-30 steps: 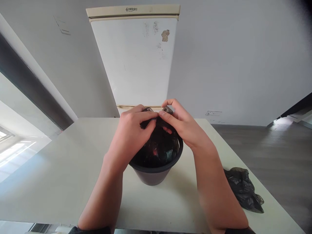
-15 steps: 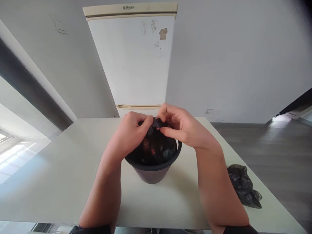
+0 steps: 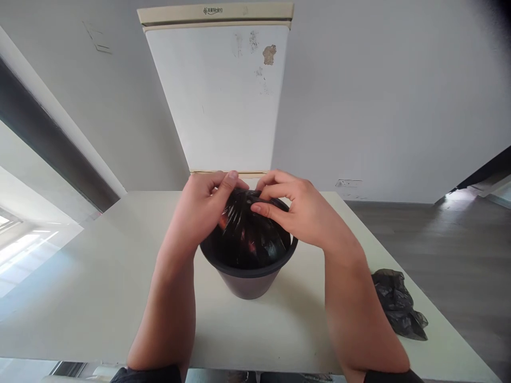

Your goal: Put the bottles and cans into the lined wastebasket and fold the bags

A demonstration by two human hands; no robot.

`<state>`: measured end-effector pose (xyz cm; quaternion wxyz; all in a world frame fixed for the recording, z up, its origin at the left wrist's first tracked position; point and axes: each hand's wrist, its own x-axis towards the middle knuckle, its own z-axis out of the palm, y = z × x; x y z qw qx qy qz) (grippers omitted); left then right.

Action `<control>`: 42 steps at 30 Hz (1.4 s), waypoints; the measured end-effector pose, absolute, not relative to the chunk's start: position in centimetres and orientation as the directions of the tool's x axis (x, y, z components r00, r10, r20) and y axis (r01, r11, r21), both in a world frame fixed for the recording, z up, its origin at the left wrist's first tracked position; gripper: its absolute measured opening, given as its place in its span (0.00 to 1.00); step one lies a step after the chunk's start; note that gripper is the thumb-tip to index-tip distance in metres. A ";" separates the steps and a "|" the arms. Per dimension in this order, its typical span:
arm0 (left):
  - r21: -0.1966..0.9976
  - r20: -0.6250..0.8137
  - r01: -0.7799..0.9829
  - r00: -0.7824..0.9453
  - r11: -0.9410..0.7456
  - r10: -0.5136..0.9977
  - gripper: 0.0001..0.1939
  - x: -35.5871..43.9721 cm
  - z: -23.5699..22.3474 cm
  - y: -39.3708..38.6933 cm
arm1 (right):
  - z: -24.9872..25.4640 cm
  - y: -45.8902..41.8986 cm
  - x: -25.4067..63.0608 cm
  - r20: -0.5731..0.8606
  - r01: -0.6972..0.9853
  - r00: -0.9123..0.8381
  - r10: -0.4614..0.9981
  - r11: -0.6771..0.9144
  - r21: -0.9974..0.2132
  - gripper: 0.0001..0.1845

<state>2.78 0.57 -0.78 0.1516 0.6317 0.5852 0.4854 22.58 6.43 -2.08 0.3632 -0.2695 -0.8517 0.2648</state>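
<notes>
A dark trash can (image 3: pixel 248 282) with a black rim stands upright on the white table. Inside it sits a full black plastic garbage bag (image 3: pixel 255 239), its top gathered and pleated, with reddish patches showing through the thin film. My left hand (image 3: pixel 207 205) grips the gathered top from the left, thumb uppermost. From the right, my right hand (image 3: pixel 289 205) pinches the same gathered plastic between thumb and fingers. Both hands are above the can's far part, close together. The fingertips behind the bag's neck are partly hidden.
Crumpled on the white table (image 3: pixel 120 276), near its right edge, lies another black plastic bag (image 3: pixel 399 303). A white refrigerator (image 3: pixel 217 96) stands behind the table's far edge. Right of the table is grey floor (image 3: pixel 431 244); a wall socket (image 3: pixel 348 183) sits low on the wall.
My left hand has shifted a little left and up, drawing the bag's top into tight pleats. My right hand stays at the neck, its fingers slightly more closed in.
</notes>
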 end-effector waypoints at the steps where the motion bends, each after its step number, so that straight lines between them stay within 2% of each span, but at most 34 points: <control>1: 0.754 0.439 0.605 -0.173 -0.257 0.882 0.20 2.3 -0.8 0.7 | -2.1 6.6 22.8 0.461 0.279 -0.596 0.658 0.708 -0.649 0.14; 5: 0.725 0.420 0.670 -0.246 -0.160 0.873 0.11 0.1 -1.3 1.6 | -2.2 7.3 24.3 0.400 0.330 -0.650 0.646 0.714 -0.617 0.17; 8: 0.688 0.381 0.723 -0.291 -0.059 0.878 0.09 -1.3 -1.8 2.3 | -2.4 7.2 25.5 0.246 0.283 -0.841 0.483 0.778 -0.560 0.19; 10: 0.668 0.382 0.742 -0.280 -0.054 0.881 0.09 -1.5 -1.8 2.3 | -2.4 6.9 25.9 0.179 0.259 -0.890 0.420 0.787 -0.560 0.20; 13: 0.670 0.462 0.722 -0.224 -0.172 0.858 0.10 -0.1 -1.1 1.3 | -2.4 6.6 24.9 0.249 0.311 -0.815 0.523 0.758 -0.574 0.16; 16: 0.672 0.549 0.659 -0.137 -0.338 0.824 0.10 2.2 -0.3 -0.3 | -2.8 6.7 23.0 0.347 0.359 -0.684 0.642 0.711 -0.605 0.04; 20: 0.673 0.548 0.588 0.011 -0.448 0.837 0.12 4.3 0.1 -1.1 | -3.6 7.3 21.5 0.287 0.346 -0.712 0.640 0.676 -0.650 0.05; 23: 0.681 0.541 0.617 -0.061 -0.394 0.839 0.15 4.5 -0.3 -0.5 | -3.4 7.4 21.7 0.277 0.303 -0.729 0.626 0.658 -0.689 0.10; 26: 0.668 0.583 0.674 -0.209 -0.317 0.785 0.16 3.9 -0.9 0.4 | -2.8 7.3 22.1 0.401 0.219 -0.621 0.673 0.640 -0.736 0.08; 29: 0.659 0.553 0.713 -0.242 -0.240 0.797 0.13 3.0 -1.7 1.2 | -2.4 7.1 22.2 0.453 0.146 -0.505 0.735 0.590 -0.794 0.08; 33: 0.672 0.519 0.716 -0.272 -0.190 0.811 0.15 2.4 -2.6 1.8 | -2.2 6.8 22.1 0.475 0.086 -0.478 0.739 0.578 -0.812 0.09; 38: 0.582 0.420 0.804 -0.171 -0.120 0.891 0.12 2.0 -2.9 2.1 | -2.0 6.6 22.3 0.412 0.076 -0.696 0.589 0.630 -0.773 0.06; 42: 0.510 0.331 0.854 -0.089 -0.099 0.939 0.12 1.3 -2.7 2.5 | -1.9 6.5 22.0 0.438 0.084 -0.660 0.610 0.640 -0.764 0.06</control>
